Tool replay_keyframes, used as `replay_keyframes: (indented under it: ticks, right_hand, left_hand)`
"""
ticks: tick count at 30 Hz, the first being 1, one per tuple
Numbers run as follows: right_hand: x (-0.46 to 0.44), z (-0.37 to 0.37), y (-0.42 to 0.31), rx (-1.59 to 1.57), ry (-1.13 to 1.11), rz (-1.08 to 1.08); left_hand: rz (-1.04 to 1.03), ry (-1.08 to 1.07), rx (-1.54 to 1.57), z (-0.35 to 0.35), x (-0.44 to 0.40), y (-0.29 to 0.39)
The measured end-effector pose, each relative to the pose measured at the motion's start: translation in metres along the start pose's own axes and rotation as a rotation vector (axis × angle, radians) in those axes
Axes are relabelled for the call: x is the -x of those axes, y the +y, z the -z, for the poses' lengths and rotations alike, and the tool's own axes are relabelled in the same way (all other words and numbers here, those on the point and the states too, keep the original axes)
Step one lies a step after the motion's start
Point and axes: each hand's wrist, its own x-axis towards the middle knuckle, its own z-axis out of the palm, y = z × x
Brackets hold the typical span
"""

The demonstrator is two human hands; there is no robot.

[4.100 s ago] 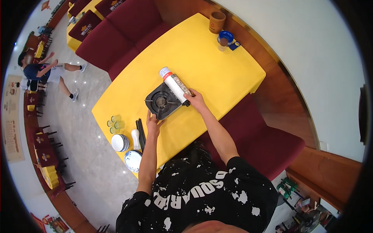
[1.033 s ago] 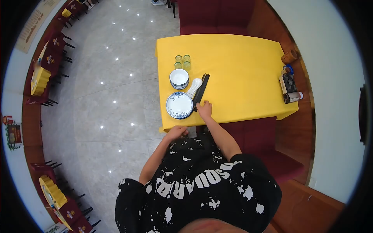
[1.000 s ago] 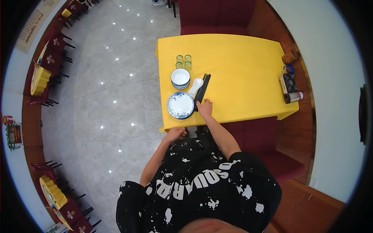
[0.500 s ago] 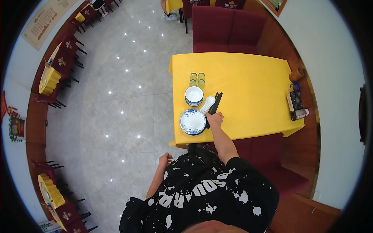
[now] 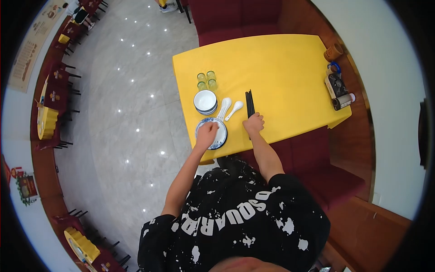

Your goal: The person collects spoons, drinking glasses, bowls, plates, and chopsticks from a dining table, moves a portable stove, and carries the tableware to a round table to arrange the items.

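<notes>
My right hand [image 5: 254, 123] is closed around a bundle of black chopsticks [image 5: 249, 103] on the yellow tablecloth. Their far ends point away from me. Over a stack of blue-patterned white plates [image 5: 220, 140] is my left hand [image 5: 208, 134], fingers curled in; whether anything is in them is hidden. Just beyond the plates lie white spoons [image 5: 224, 109], seemingly nested, and one separate white spoon [image 5: 234, 110] to their right. A stack of white bowls [image 5: 205, 100] stands behind the plates, and several green-tinted glasses [image 5: 206, 80] are grouped behind the bowls.
The yellow-covered table [image 5: 281, 68] meets the wall on the right. There stand a brown cup [image 5: 333, 52], a dark-and-white box [image 5: 336, 85] and a dark bottle [image 5: 343, 101]. Maroon bench seats [image 5: 240, 18] flank the table; tiled floor [image 5: 136, 109] lies to the left.
My left hand has risen from beside my body to over the plates. The chopsticks have moved right, away from the spoons, with my right hand. One spoon now lies apart. The camera view has shifted.
</notes>
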Motion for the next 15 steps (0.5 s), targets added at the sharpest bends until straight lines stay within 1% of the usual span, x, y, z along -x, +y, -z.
replay_keyframes:
  ticks: [3, 6, 7, 9, 12, 13, 15]
  right_hand:
    - [-0.005, 0.001, 0.01, 0.018, -0.011, 0.041]
    - [-0.005, 0.004, 0.015, 0.032, 0.016, 0.131]
    - [-0.007, 0.002, 0.016, 0.03, 0.011, 0.153]
    - [-0.01, 0.004, 0.021, 0.051, -0.002, 0.184]
    - [-0.012, 0.012, 0.021, 0.087, -0.009, 0.211]
    - [-0.012, 0.012, 0.021, 0.095, -0.006, 0.217]
    - [-0.011, 0.011, 0.022, 0.097, 0.005, 0.233]
  left_hand:
    - [-0.116, -0.174, -0.356, -0.039, -0.045, 0.024]
    - [-0.017, -0.202, -0.724, -0.095, -0.072, -0.001]
    - [0.008, -0.18, -0.785, -0.106, -0.08, -0.008]
    - [0.073, -0.152, -0.897, -0.128, -0.083, -0.018]
    - [0.221, -0.121, -0.931, -0.139, -0.096, -0.03]
    - [0.22, -0.127, -0.951, -0.137, -0.097, -0.029]
    - [0.261, -0.139, -0.879, -0.137, -0.101, -0.029]
